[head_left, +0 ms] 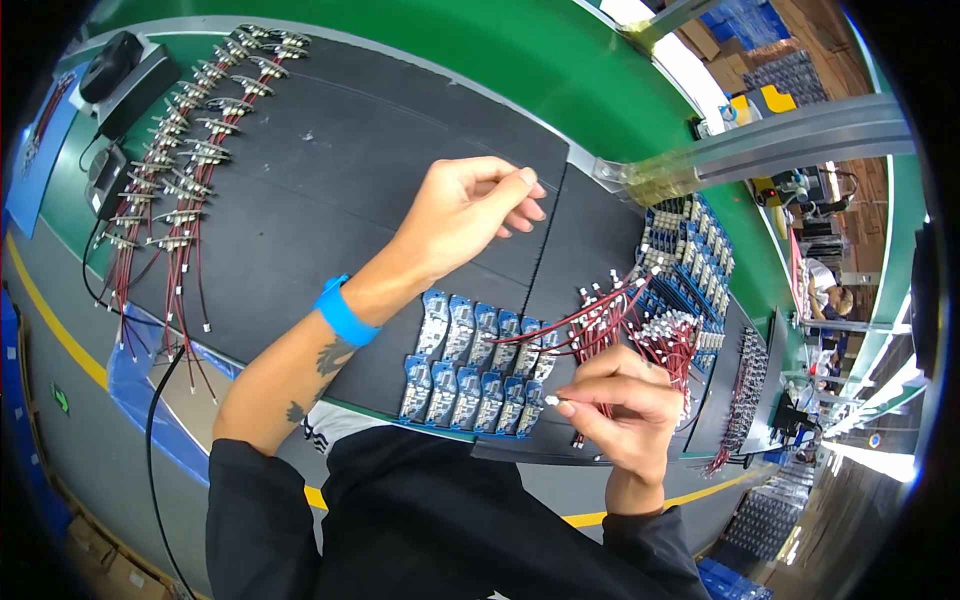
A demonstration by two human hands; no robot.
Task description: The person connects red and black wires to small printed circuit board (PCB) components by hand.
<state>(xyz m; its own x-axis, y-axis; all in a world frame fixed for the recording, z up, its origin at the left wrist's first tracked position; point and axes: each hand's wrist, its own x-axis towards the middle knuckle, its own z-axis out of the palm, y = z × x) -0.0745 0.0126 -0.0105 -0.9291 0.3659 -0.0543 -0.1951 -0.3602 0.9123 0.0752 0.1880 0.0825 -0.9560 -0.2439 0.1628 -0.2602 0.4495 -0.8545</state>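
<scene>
My left hand (480, 208), with a blue band on the wrist, is raised over the black mat (370, 130). Its thumb rests against the curled index finger, and nothing shows between them. Lower right, my right hand (628, 408) pinches a small white connector plug (552, 400) between thumb and index finger. Whether a wire runs from that plug is hidden by the fingers. Just left of it lie two rows of small blue circuit boards (467, 397). Behind the right hand spreads a heap of red and black wires (600, 325) with white plugs on their ends.
Blue boards with pale components (690, 255) are stacked at the right, under a metal rail (770, 150). Wired assemblies (185, 150) line the mat's left side, and more wired parts (742, 395) lie far right. A black cable (152, 440) hangs at left.
</scene>
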